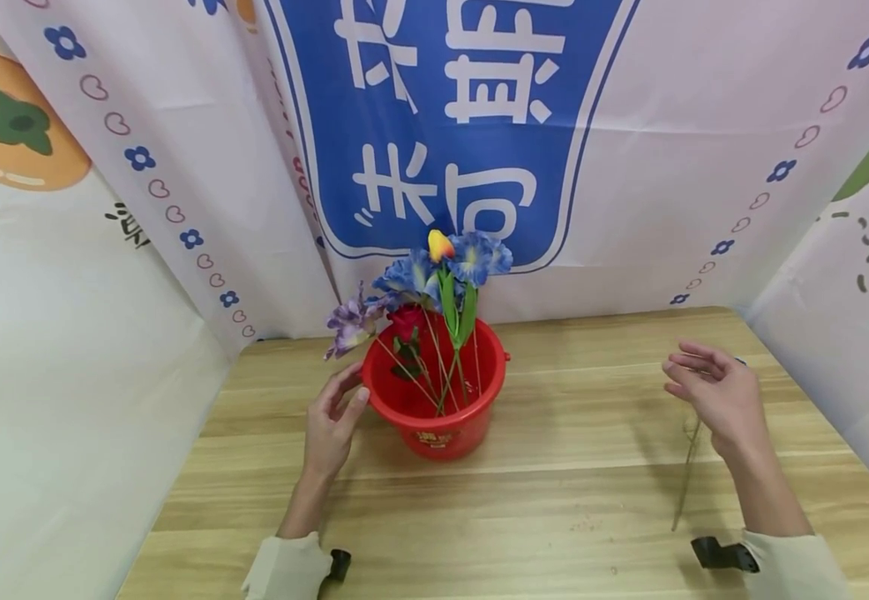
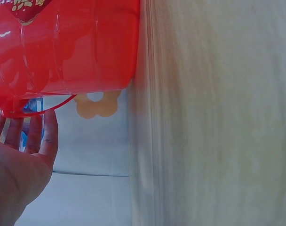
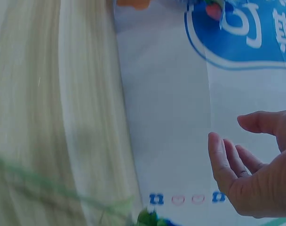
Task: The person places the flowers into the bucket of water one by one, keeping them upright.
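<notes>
In the head view a red bucket [image 1: 445,437] stands upright, holding several flowers: blue blooms [image 1: 479,257], a yellow-orange tulip [image 1: 440,245], a red rose [image 1: 407,320] and a purple bloom [image 1: 352,325]. My left hand [image 1: 332,429] touches the bucket's left side. In the left wrist view its long, extended fingers [image 2: 50,134] reach the rim by the thin red handle [image 2: 63,102]. Off to the right, my right hand [image 1: 722,400] hovers over the table with relaxed fingers and nothing between them. Below it lies a flower stem [image 1: 686,487], its head mostly hidden by the hand.
The wooden table [image 1: 554,525] backs onto a printed cloth [image 1: 629,208] with a blue panel. More cloth closes in the left side [image 1: 67,350] and the right side. Small crumbs [image 1: 587,525] lie on the tabletop near the front.
</notes>
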A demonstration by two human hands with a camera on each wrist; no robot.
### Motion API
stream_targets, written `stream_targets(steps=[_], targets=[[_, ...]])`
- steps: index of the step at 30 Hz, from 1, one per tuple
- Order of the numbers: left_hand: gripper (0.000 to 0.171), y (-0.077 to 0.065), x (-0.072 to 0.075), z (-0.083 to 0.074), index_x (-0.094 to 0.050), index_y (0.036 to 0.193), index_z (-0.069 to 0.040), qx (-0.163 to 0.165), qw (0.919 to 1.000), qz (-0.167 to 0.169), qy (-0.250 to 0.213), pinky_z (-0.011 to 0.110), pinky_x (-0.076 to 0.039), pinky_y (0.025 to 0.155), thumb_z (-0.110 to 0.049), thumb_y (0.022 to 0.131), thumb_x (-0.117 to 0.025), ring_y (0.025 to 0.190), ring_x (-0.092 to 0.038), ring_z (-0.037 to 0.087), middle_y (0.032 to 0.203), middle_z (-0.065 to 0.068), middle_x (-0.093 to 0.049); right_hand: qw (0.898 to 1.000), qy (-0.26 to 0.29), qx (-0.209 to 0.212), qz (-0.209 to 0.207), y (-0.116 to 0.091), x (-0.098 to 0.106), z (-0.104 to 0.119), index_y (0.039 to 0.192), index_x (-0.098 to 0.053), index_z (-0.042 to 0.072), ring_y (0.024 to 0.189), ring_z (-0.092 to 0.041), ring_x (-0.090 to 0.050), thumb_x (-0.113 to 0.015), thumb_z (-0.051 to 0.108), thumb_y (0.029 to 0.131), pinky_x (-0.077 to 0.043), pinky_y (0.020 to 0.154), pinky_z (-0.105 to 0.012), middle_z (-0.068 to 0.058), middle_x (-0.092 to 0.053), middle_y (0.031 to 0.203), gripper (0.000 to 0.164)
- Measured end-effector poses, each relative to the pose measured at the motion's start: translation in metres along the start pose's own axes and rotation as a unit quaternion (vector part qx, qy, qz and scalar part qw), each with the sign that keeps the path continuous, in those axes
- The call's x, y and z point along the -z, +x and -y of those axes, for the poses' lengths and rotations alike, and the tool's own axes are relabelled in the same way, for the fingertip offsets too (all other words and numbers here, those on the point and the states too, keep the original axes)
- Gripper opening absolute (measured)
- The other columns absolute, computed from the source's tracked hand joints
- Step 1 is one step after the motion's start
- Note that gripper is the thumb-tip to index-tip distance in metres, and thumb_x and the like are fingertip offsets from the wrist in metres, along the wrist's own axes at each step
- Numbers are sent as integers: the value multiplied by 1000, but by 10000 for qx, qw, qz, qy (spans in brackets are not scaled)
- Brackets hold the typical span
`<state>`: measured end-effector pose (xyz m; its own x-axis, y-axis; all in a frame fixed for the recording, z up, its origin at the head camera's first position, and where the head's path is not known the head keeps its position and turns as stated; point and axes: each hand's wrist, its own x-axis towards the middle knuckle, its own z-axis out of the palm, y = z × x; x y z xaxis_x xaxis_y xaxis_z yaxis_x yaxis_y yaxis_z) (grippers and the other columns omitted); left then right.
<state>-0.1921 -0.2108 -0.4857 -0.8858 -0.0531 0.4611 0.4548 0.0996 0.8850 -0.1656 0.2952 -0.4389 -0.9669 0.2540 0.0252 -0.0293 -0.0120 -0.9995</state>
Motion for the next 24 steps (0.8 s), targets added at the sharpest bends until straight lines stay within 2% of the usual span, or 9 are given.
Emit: stream_targets(steps=[6, 12, 17, 21, 24], targets=[[41, 1, 0, -1, -63, 143, 5, 31, 10000, -19, -26, 20, -62, 94, 5, 102, -65, 123, -68, 8, 138, 15, -67, 9989, 424, -178, -54, 1, 27, -5, 117, -63, 18, 85, 0, -75, -75, 1, 98, -65, 75, -19, 14, -75, 97, 28], [41, 1, 0, -1, -63, 143, 5, 61, 10000, -31, -28, 20, -62, 94, 5, 102, -65, 122, -68, 8, 138, 14, -67, 9976, 403, -536, -143, 2, 47, -18, 111, -65, 18, 80, -1, -76, -77, 4, 98, -65, 73, -21, 14, -76, 90, 23], [41, 0, 0, 0, -63, 143, 5, 50, 10000, -13, -15, 19, -62, 93, 5, 102, -65, 122, -68, 8, 139, 19, -66, 9946, -238, -991, -176, 2, 59, -29, 125, -58, 5, 80, 0, -75, -79, 11, 98, -65, 74, -21, 19, -72, 88, 35], [41, 0, 0, 1, -63, 143, 5, 25, 10000, -6, -5, 20, -62, 93, 4, 102, -65, 122, -68, 8, 140, 22, -65, 9866, -1130, -1174, -48, 1, 64, -38, 145, -47, -10, 83, 2, -74, -73, 17, 103, -66, 79, -22, 23, -68, 89, 56], [41, 0, 1, 1, -63, 143, 5, 44, 10000, -14, -11, 20, -62, 93, 4, 102, -65, 122, -68, 7, 140, 21, -66, 9796, -1558, -1260, 168, 0, 68, -44, 155, -34, -17, 84, 4, -73, -67, 20, 107, -66, 82, -22, 26, -65, 91, 70]])
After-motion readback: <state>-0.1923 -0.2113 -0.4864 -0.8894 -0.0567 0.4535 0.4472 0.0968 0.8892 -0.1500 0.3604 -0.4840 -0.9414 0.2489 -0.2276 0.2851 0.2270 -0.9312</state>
